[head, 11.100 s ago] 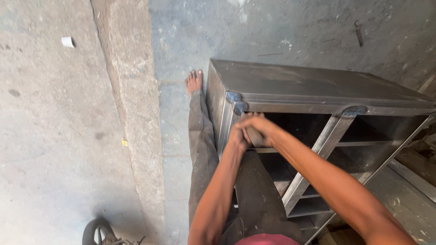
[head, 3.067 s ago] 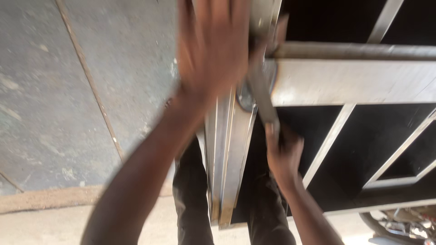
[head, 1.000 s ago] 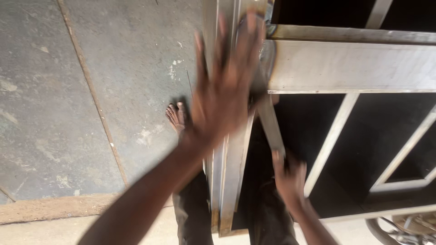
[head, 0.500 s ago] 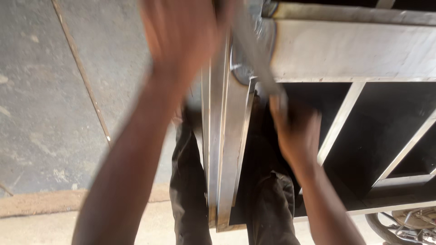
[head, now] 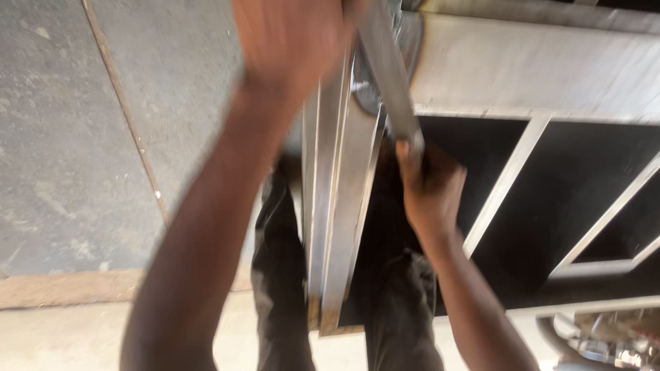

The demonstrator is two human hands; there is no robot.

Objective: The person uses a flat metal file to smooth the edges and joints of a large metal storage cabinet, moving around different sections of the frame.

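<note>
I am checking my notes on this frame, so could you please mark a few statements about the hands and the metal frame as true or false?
1. The right hand grips the lower end of a long grey metal tool. True.
2. The left hand is sharp and rests on the floor. False: it is blurred, raised at the top of the grey sheet-metal frame.
3. The person wears dark trousers. True.
4. The frame stands on green grass. False: the grey concrete floor lies under it.

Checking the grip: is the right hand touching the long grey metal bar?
Touching. The head view shows the right hand with fingers closed around the lower end of the long grey metal bar.
</note>
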